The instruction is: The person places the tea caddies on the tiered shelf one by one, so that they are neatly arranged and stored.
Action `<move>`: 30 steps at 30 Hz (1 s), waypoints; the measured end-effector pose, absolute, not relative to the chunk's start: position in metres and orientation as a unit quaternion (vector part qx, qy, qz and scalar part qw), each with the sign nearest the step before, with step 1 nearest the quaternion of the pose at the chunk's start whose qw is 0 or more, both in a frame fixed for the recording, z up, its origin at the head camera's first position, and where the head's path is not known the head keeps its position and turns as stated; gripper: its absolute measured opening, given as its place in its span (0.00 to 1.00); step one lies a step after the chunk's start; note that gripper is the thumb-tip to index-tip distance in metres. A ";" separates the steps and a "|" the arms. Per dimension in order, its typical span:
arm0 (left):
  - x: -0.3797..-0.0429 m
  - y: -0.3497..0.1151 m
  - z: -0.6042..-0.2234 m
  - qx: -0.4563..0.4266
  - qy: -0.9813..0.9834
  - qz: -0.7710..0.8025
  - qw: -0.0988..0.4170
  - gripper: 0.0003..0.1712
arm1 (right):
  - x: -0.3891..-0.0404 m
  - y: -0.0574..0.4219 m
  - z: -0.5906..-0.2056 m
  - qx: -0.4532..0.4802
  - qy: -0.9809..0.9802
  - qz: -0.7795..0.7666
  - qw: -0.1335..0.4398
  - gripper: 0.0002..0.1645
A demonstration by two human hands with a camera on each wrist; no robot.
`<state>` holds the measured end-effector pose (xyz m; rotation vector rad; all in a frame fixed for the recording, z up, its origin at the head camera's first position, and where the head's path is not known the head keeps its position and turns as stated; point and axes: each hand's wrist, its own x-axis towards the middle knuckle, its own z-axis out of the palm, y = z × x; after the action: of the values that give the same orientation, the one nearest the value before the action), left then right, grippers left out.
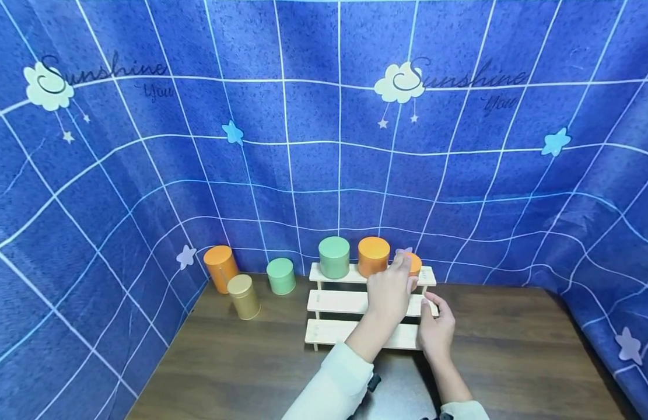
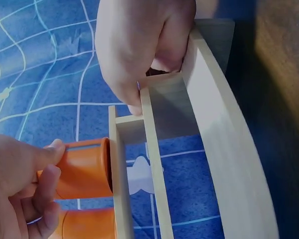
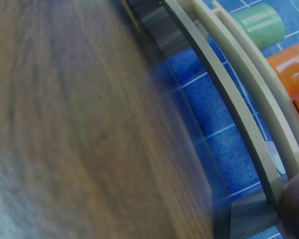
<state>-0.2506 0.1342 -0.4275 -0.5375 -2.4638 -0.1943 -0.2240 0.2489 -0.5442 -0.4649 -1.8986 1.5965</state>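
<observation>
A three-tier wooden stepped shelf (image 1: 336,332) stands on the table. With thumb and fingers, my left hand (image 1: 388,294) holds a small orange canister (image 1: 416,265) at the right end of the top tier; the left wrist view shows this canister (image 2: 87,172) with its base against the board. My right hand (image 1: 437,332) grips the shelf's right end, its fingers curled round the side frame in the left wrist view. Left of the held canister, a larger orange canister (image 1: 373,256) and a green canister (image 1: 334,258) stand on the top tier.
On the table left of the shelf stand a tall orange canister (image 1: 221,269), a gold canister (image 1: 244,297) and a small green canister (image 1: 280,276). A blue patterned curtain (image 1: 313,163) hangs behind and at both sides of the wooden table (image 1: 234,367).
</observation>
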 end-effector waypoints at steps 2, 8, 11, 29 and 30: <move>-0.252 0.135 -0.424 -0.201 -0.930 -0.075 0.297 0.27 | -0.224 0.249 -0.543 -0.176 -0.718 0.602 0.303 0.14; -0.255 0.138 -0.422 -0.203 -0.928 -0.080 0.303 0.21 | -0.225 0.250 -0.543 -0.177 -0.714 0.609 0.296 0.15; -0.256 0.140 -0.422 -0.208 -0.924 -0.080 0.311 0.20 | -0.226 0.250 -0.544 -0.178 -0.708 0.614 0.298 0.14; -0.262 0.146 -0.417 -0.208 -0.920 -0.116 0.311 0.09 | -0.225 0.249 -0.544 -0.174 -0.719 0.598 0.310 0.14; -0.263 0.146 -0.417 -0.208 -0.921 -0.117 0.308 0.09 | -0.224 0.249 -0.544 -0.174 -0.718 0.599 0.309 0.14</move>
<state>-0.2625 0.1463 -0.4173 -0.5490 -2.4349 -0.3088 -0.2244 0.2488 -0.5441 -0.4608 -1.8967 1.5845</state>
